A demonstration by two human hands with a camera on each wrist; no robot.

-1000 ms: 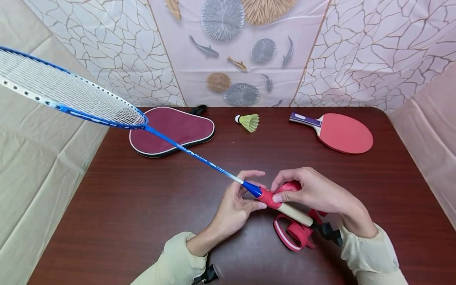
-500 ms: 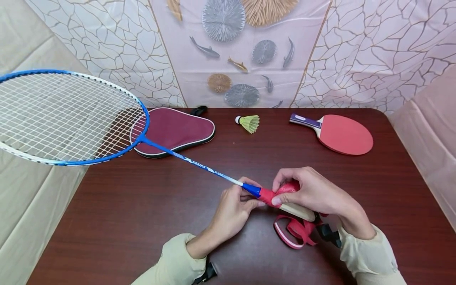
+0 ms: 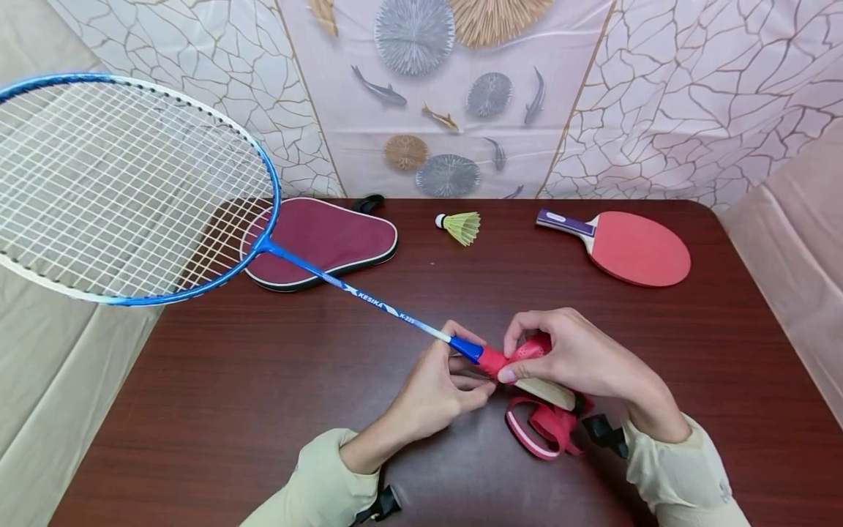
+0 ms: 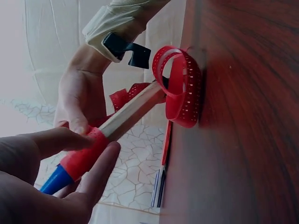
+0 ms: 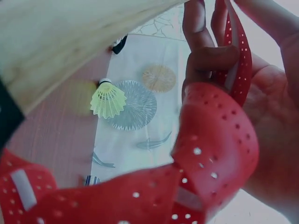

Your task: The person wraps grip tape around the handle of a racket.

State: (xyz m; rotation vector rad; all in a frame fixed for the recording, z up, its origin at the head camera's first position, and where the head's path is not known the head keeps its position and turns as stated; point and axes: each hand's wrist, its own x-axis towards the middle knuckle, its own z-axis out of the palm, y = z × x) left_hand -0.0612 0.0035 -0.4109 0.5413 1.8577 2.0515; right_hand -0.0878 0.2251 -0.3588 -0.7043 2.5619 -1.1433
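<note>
A blue and white badminton racket [image 3: 369, 298] slants across the head view, its strung head at upper left. My left hand [image 3: 437, 399] holds it by the top of the handle, fingers and thumb around the section wound with red perforated grip tape [image 3: 490, 361]. Below the winding, the bare wooden handle [image 4: 133, 112] shows. My right hand [image 3: 573, 359] pinches the tape against the handle with its thumb. In the right wrist view, a strip of tape [image 5: 219, 140] passes through the curled right fingers. The loose tape [image 3: 553, 424] hangs in loops under the handle.
On the brown table [image 3: 263, 395], a maroon paddle case [image 3: 329, 241] lies partly behind the racket. A yellow shuttlecock [image 3: 459, 227] lies at the back middle. To its right is a red table tennis paddle [image 3: 639, 247]. A patterned cloth [image 3: 435, 95] hangs behind.
The racket has rolled about its shaft, so its strings, first seen nearly edge-on, now face the camera more. My left fingers have shifted around the handle. The right hand stays nearly in place.
</note>
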